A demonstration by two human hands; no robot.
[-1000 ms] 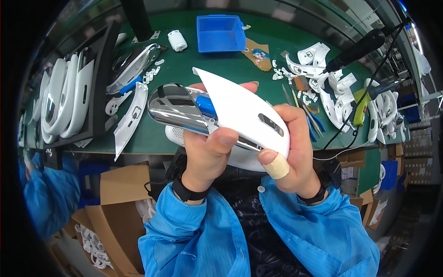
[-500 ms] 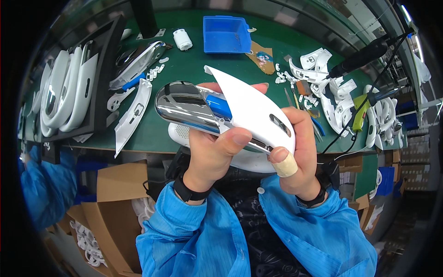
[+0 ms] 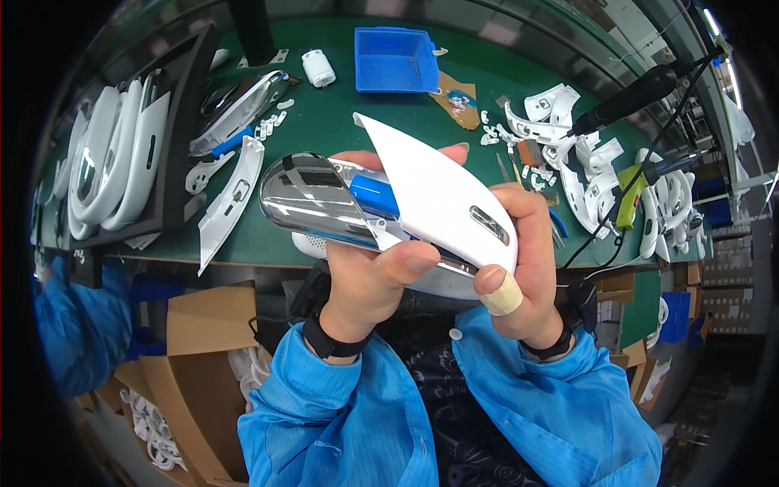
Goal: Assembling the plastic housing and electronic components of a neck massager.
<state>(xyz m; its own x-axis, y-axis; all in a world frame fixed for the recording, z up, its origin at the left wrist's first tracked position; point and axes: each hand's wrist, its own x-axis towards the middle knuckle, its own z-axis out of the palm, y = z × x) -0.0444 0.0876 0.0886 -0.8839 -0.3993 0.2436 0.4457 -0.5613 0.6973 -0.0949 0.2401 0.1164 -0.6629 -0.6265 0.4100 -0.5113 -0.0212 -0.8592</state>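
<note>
My left hand [image 3: 361, 280] is wrapped round an appliance body [image 3: 388, 227] with a shiny chrome rounded end [image 3: 312, 195]; the thumb lies along its near side. Inside the body a blue cylinder [image 3: 375, 195] shows. A white curved cover [image 3: 438, 174], with a pointed tip and a dark oblong slot, lies over the body's right part. Its right end is in my right hand [image 3: 523, 272], thumb pressing the near edge and fingers behind. A dark gap shows between cover and body along the near side. A tan wrap is on the right thumb. Beneath, a white perforated part [image 3: 308, 245] is mostly hidden.
On the green bench [image 3: 324, 114] stand a blue bin [image 3: 395, 81] and a white cylinder [image 3: 318, 68]. A black rack [image 3: 174, 154] holds white shells at left. White parts [image 3: 596, 174], a hanging black screwdriver [image 3: 633, 97] and a green tool [image 3: 629, 199] are at right; cartons [image 3: 203, 390] below.
The chrome-ended body has shifted slightly left and toward me with my left hand. The white cover has stayed nearly in place. Both hands keep their hold.
</note>
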